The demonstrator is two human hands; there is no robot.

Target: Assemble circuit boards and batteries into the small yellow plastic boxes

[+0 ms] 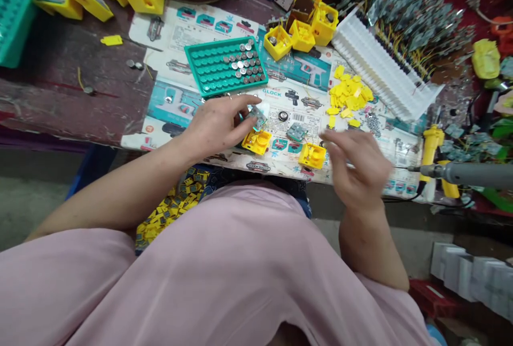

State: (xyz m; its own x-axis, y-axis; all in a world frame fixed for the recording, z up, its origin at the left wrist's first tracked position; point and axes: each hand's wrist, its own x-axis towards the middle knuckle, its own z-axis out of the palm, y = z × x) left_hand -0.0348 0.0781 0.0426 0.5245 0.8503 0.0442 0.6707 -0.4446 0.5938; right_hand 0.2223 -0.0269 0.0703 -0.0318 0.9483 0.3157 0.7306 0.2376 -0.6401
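Note:
My left hand (pixel 218 124) pinches a small green circuit board (pixel 257 118) between thumb and fingers. Just below that board lies an open yellow plastic case (pixel 257 142), joined to it by thin wires as far as I can see. A second circuit board (pixel 297 132) rests on the printed card beside another open yellow case (pixel 312 156). To the right of that case is my right hand (pixel 356 167), slightly blurred, its fingers curled towards the thumb; whatever they hold is hidden. A round dark-rimmed part (pixel 282 116) sits between the two boards.
A green tray (pixel 226 65) holds several button cells. Yellow tabs (pixel 349 92) are heaped near a white rack (pixel 385 68) of wired boards. Yellow housings (pixel 298 33) stand behind. At the right, a grey rod-shaped tool (pixel 468 173) points inward. Yellow pieces (pixel 172 207) fill a container below.

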